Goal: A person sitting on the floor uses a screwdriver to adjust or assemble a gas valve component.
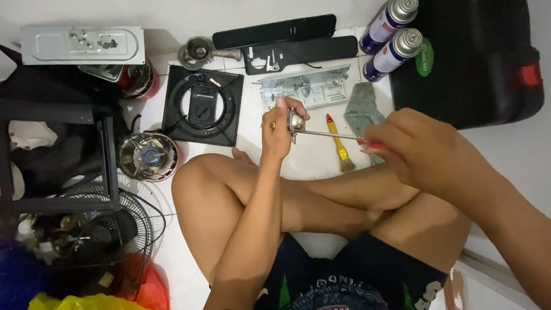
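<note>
While the person sits cross-legged on the white floor [321,158], items are listed left to right, each placed relative to the black square burner plate [202,105]. Far left of the plate: a grey metal panel [82,45] at the wall, a black frame [60,155] and a fan guard [97,229] below it. Just left of and below the plate: a round burner head [148,155], metal, probably weighty for its size. Above the plate: a small metal funnel-shaped part [198,51]. Right of the plate: two black trim bars [287,40] and a grey bracket plate [310,86]. Right of the plate, held above the floor and the knees: a small rounded metal fitting [295,121], pinched in the left hand [279,129], whose fingers are closed round it. It looks hard, smooth and likely slippery, light enough for a fingertip hold; a grip across its rounded body, as now, appears the surest. Meeting it from the right: a screwdriver [330,135] with thin steel shaft and red handle, stiff, gripped at the handle by the right hand [413,146], fingers curled tight about it. Below the shaft, on the floor: a yellow-handled brush [340,143], light, soft-bristled. Further right: a grey rag [363,109], limp. Far right: two gas canisters [393,37], thin-walled, and a black case [470,63].
</note>
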